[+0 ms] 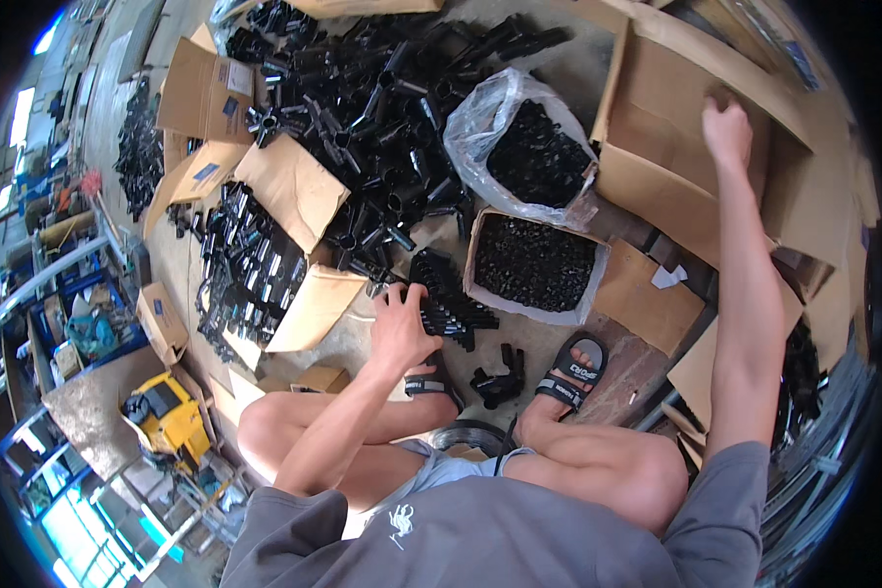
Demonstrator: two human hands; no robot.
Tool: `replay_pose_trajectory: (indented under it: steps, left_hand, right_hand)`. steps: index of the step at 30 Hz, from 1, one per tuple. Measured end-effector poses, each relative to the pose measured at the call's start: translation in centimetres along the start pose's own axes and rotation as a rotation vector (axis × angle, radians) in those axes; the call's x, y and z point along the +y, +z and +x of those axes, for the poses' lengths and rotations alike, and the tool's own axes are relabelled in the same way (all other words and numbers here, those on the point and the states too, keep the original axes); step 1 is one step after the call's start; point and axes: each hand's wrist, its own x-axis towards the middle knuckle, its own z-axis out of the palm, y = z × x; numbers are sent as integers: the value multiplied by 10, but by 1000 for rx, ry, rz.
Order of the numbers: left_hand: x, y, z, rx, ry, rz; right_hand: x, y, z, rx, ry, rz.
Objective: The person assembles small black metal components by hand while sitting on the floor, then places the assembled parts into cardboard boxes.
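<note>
My left hand [402, 328] reaches down beside a small stack of black ribbed parts [451, 304], its fingers bent and apart. No held thing shows in it. My right arm stretches out over a large open cardboard box [657, 186] on the right. Inside its outline my right hand [728, 132] is closed like a fist; what it holds, if anything, is hidden. Between my hands stand a carton of small black rings [534, 260] and a clear plastic bag [475, 127] full of small black pieces. A black branched part [500, 377] lies between my feet.
A big heap of black tubular fittings [363, 118] spreads ahead of me. At the left, an opened carton [255, 265] spills shiny black tubes. Flattened cardboard [647, 294] lies right of the rings. A yellow machine [171, 416] stands far left, and metal bars [813, 490] lie at right.
</note>
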Motion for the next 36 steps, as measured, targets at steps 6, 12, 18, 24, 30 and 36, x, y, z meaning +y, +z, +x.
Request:
replay_pose_trajectory:
  steps: [6, 12, 18, 24, 30, 36]
  left_hand:
    - [-5, 37, -6, 231, 316, 98]
    - [-23, 44, -1, 214, 378, 73]
    - [-8, 54, -65, 403, 432, -177]
    - [10, 166, -123, -84, 492, -74]
    - [-2, 220, -119, 46, 505, -72]
    - [-4, 185, -116, 17, 475, -281]
  right_hand:
    - [-3, -80, -142, 209, -311, 204]
    - [-11, -187, -253, -41, -362, 338]
    - [-19, -277, -346, -462, -442, 231]
    - [-31, -298, -459, -573, -775, 25]
    - [-4, -255, -551, -777, -661, 93]
    - [-7, -239, -555, -862, -514, -63]
